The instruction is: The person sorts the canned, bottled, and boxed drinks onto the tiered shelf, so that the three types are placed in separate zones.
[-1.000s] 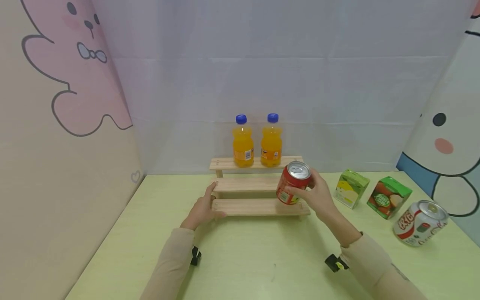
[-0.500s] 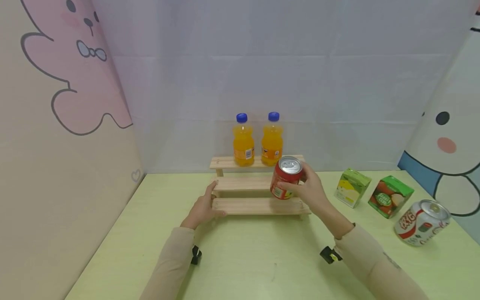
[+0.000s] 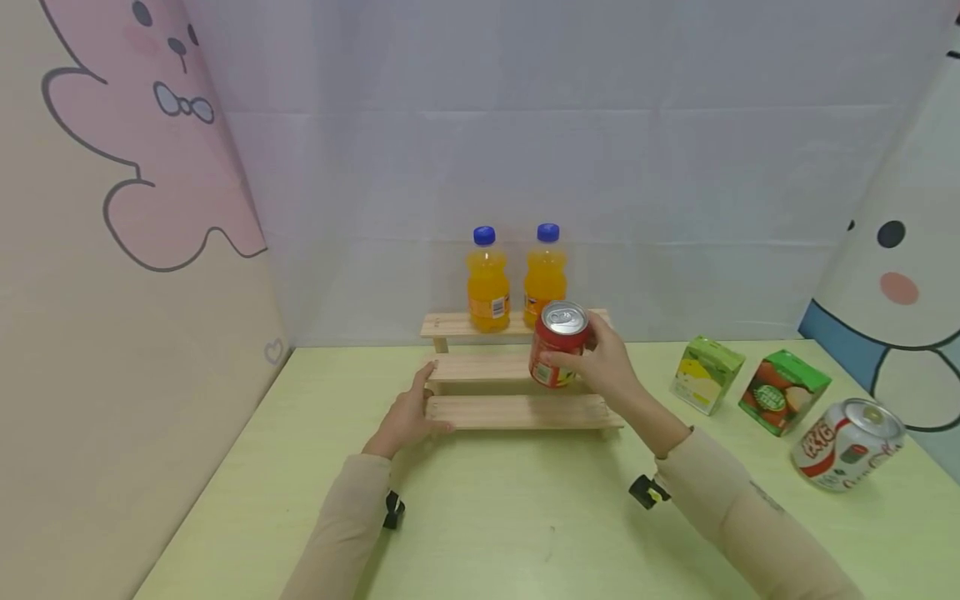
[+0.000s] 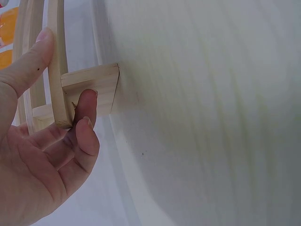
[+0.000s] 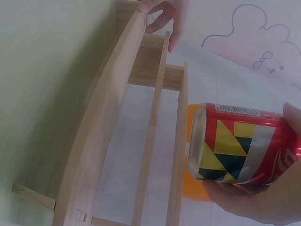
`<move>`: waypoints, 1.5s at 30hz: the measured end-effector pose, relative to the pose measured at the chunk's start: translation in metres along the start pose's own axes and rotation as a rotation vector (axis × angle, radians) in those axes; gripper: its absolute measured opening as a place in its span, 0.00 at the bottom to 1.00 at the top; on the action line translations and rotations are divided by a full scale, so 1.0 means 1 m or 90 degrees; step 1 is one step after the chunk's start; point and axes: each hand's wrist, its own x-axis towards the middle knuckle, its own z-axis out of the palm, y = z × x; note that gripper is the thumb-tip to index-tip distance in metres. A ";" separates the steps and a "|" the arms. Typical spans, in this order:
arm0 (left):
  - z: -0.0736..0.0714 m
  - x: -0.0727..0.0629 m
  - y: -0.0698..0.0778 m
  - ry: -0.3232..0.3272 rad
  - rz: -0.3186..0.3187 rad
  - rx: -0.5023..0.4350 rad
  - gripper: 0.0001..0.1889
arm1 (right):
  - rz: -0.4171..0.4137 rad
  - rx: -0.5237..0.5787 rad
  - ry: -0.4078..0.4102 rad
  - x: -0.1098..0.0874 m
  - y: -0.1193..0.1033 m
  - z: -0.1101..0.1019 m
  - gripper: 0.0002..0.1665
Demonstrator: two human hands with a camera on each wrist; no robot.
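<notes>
My right hand (image 3: pixel 611 364) grips a red soda can (image 3: pixel 553 350) with a silver top, thumb on its near side. In the head view the upright can overlaps the right part of the middle step. The right wrist view shows yellow and dark green triangles on the red can (image 5: pixel 240 146). At the left end of the three-step wooden rack (image 3: pixel 517 412), my left hand (image 3: pixel 405 421) holds the rack's edge. The left wrist view shows its thumb (image 4: pixel 35 61) on the front slat and the other fingers curled around the end.
Two orange drink bottles (image 3: pixel 488 292) with blue caps stand on the top step. On the table's right side are a light green carton (image 3: pixel 705 375), a green-and-brown carton (image 3: pixel 782 392) and a white cola can (image 3: pixel 847 443). A pale curtain hangs close behind the rack.
My right hand has carried the red can left and a little farther back, from above the front step toward the middle step. The left hand stays in place on the rack.
</notes>
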 end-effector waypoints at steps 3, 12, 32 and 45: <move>0.000 0.000 0.000 0.000 0.000 0.002 0.55 | 0.001 -0.002 -0.005 0.004 0.000 0.002 0.44; -0.001 0.000 0.001 0.001 0.006 -0.001 0.55 | 0.020 -0.017 -0.001 0.013 -0.004 0.008 0.44; -0.001 0.000 0.002 0.000 0.007 -0.003 0.54 | 0.020 0.013 -0.011 0.023 -0.010 0.036 0.43; -0.001 -0.002 0.003 0.005 0.010 -0.009 0.54 | 0.022 0.046 0.001 0.029 -0.008 0.058 0.45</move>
